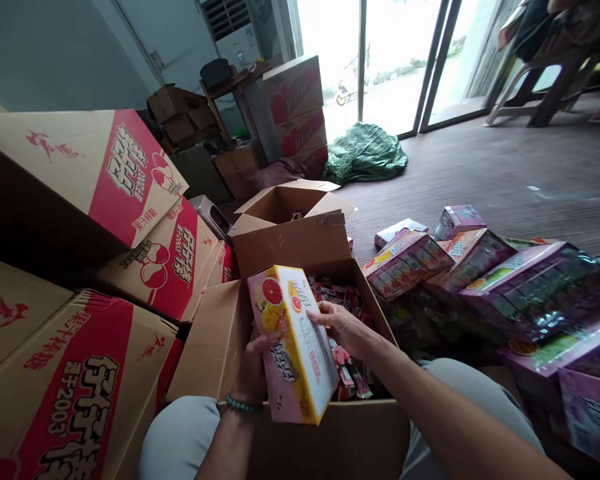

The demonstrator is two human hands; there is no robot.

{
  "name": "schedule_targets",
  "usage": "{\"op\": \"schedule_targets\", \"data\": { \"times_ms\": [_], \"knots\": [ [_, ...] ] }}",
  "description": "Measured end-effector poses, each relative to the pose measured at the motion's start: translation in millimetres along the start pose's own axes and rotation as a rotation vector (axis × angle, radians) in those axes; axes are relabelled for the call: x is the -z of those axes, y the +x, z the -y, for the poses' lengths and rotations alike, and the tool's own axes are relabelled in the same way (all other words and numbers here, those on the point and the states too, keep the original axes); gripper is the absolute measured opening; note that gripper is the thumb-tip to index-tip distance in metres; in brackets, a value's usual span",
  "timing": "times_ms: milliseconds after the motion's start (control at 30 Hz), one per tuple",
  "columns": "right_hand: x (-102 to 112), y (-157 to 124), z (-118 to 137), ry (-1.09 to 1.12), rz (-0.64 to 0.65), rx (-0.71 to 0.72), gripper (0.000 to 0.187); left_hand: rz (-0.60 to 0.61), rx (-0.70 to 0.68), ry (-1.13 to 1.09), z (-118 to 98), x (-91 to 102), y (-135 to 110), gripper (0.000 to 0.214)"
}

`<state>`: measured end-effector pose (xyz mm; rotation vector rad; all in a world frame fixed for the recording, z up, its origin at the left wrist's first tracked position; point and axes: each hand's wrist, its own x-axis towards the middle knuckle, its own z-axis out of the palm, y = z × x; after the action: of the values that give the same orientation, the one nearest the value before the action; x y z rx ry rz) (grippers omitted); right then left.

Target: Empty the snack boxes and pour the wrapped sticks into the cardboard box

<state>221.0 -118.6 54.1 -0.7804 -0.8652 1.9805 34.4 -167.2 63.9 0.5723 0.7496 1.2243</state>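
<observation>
A pink and yellow carton (293,343) printed with grapefruit slices is held over an open cardboard box (215,347). My left hand (254,370) grips the carton's lower left side from behind; a bead bracelet sits on that wrist. My right hand (341,325) holds the carton's right edge with fingers curled on it. Inside the open box lie several small red packets (347,300), partly hidden by the carton. My knees in grey trousers flank the box.
Red and brown shipping cartons (80,173) are stacked at my left. Purple wrapped multipacks (535,287) crowd the floor at right. A second open box (290,200) stands behind. A green bundle (365,152) lies by the glass doors. Chair legs stand far right.
</observation>
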Motion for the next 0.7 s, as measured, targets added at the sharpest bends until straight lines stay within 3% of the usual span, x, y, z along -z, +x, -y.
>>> {"op": "schedule_targets", "data": {
  "times_ms": [67, 167, 367, 500, 700],
  "knots": [
    [5, 9, -6, 0.037, -0.038, -0.025, 0.039, -0.042, -0.045, 0.086, -2, -6.4, 0, 0.057],
    [6, 14, -9, 0.146, 0.011, -0.100, 0.039, -0.051, -0.046, 0.092, -4, -9.1, 0, 0.063],
    [-3, 4, -7, 0.145, 0.074, -0.176, 0.039, 0.085, 0.238, -0.127, 1, 14.7, -4, 0.060],
    [-8, 2, -10, 0.187, 0.051, -0.188, 0.036, 0.076, 0.209, -0.178, 8, 19.4, -6, 0.060],
    [-12, 1, -10, 0.213, 0.156, -0.134, 0.045, 0.057, 0.119, -0.153, 8, 24.6, -1, 0.053]
  ]
}}
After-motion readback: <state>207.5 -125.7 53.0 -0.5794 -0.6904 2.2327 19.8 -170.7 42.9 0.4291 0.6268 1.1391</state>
